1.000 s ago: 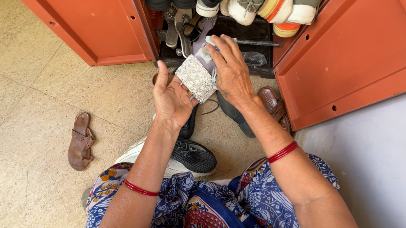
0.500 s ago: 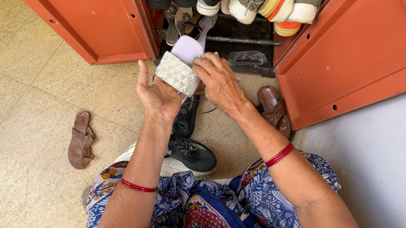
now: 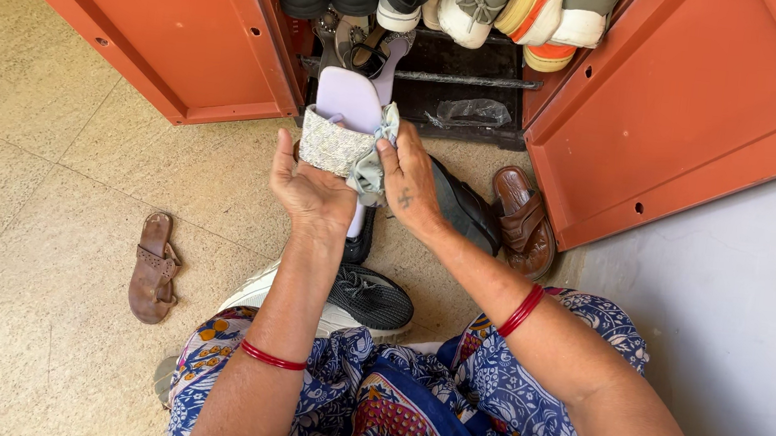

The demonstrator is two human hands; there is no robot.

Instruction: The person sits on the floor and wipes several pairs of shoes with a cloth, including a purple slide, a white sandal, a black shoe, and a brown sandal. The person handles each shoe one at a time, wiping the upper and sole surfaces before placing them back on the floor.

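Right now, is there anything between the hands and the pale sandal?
Nothing visible. The left hand grips the pale sandal directly, and the right hand presses a small cloth against its strap.

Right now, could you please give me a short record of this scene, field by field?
Left hand: palm up, supporting a pale lilac sandal with a glittery strap.
Right hand: pressing a light cloth against the sandal's strap.
Cabinet: orange metal, both doors open, shelves packed with shoes.
Floor, left: one brown sandal lying alone on the tiles.
Floor, right: another brown sandal beside the right door.
Near lap: grey sneaker with white sole.
Wrists: red bangles on both.
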